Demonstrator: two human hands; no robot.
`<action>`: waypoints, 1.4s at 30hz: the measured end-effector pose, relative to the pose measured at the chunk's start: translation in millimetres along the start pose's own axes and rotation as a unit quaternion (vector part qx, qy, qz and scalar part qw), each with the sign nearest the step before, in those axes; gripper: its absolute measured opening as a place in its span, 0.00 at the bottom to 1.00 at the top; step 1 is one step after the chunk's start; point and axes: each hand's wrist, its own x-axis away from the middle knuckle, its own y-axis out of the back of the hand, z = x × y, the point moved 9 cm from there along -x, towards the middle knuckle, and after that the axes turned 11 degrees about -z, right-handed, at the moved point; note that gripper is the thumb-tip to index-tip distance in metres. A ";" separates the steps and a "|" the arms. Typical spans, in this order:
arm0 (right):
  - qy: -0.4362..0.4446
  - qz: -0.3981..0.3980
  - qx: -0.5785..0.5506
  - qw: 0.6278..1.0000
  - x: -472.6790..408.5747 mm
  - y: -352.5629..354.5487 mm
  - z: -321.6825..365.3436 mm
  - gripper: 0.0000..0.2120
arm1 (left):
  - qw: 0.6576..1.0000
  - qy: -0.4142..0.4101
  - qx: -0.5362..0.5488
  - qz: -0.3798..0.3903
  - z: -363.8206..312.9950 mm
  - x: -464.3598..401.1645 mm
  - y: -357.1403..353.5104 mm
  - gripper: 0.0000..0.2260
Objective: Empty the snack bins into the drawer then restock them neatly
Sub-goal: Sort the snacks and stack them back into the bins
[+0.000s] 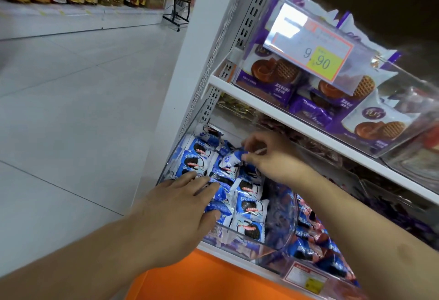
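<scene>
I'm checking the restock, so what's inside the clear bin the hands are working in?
The clear bin holds blue cookie packets, some in rows. The left hand presses on them; the right hand pinches one. Lower layers and the bin's floor are covered.

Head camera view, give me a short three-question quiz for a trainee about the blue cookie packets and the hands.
1. True or false: the left hand lies flat, palm down, on the blue-and-white cookie packets in the clear plastic bin.
2. What does the right hand pinch?
A. a blue-and-white packet
B. the orange-edged price card
C. a purple waffle-biscuit pack
3. Fill in: the panel below the bin is coloured ____.

Key: 1 true; 2 A; 3 orange.
</scene>
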 end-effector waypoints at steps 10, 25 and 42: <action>0.066 0.128 0.147 0.979 13.1 -25.3 -6.0 0.19 | 1.000 -0.001 -0.009 -0.013 -2.4 0.3 2.3 0.39; 0.091 0.102 0.348 0.927 9.6 -17.5 -3.5 0.13 | 1.000 -0.009 -0.009 -0.023 -2.8 0.8 3.8 0.43; 0.023 0.103 -0.087 0.991 58.7 -34.5 36.2 0.11 | 0.983 0.068 0.114 -0.126 7.4 3.1 32.1 0.09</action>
